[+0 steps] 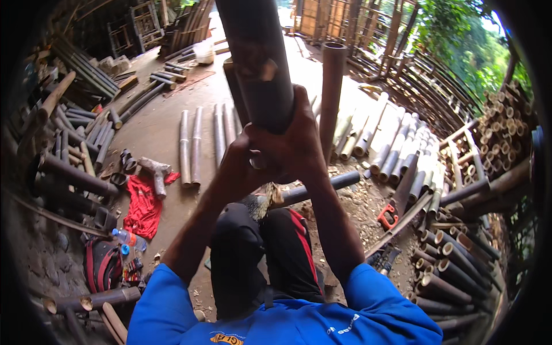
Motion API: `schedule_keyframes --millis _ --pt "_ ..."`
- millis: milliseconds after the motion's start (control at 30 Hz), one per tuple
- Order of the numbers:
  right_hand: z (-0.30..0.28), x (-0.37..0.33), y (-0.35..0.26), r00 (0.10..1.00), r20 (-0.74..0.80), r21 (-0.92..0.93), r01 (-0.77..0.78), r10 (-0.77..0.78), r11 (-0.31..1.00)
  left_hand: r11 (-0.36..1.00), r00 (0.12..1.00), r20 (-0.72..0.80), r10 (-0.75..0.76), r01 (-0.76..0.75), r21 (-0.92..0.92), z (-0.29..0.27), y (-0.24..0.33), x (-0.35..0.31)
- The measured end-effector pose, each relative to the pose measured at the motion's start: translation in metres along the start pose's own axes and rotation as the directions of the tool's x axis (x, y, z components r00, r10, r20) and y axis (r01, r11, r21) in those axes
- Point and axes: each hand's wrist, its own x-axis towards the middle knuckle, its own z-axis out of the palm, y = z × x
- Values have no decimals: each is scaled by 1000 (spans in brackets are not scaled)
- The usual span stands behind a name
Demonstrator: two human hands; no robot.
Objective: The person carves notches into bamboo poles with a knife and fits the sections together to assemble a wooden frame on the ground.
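In front of me a thick, dark bamboo tube (264, 75) points away and up, running out of the top of the picture. My right hand (296, 141) wraps around its lower end. My left hand (244, 161) is closed at the same end, against the right one, its fingers partly hidden. A paler strip or second piece shows along the tube's left side; I cannot tell whether it is attached. Just beyond my right hand stands an upright brown bamboo tube (333, 86). Below my hands, a dark bamboo length (330, 187) lies across the floor by my knees.
Rows of cut bamboo (397, 149) cover the floor ahead and right. A handsaw (387, 217) with an orange handle lies at right, near stacked bamboo ends (454, 259). On the left are a red cloth (142, 207), a plastic bottle (132, 239) and a bag (103, 264).
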Motion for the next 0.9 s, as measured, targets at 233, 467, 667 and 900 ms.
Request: schedule_keyframes --millis 233,467,667,900 --pt "-119 -25 132 936 -255 -211 192 -244 958 975 983 178 43 -2 -222 51 42 104" --pt "-145 -60 161 857 -516 -315 -186 -3 931 872 984 64 168 -118 -475 162 81 164" --pt "-155 -76 170 846 -533 -230 -149 4 962 932 977 160 139 -75 -354 166 96 163" --pt "-203 -53 142 850 -510 -513 -178 -132 839 735 849 -411 332 -506 -451 42 144 203"
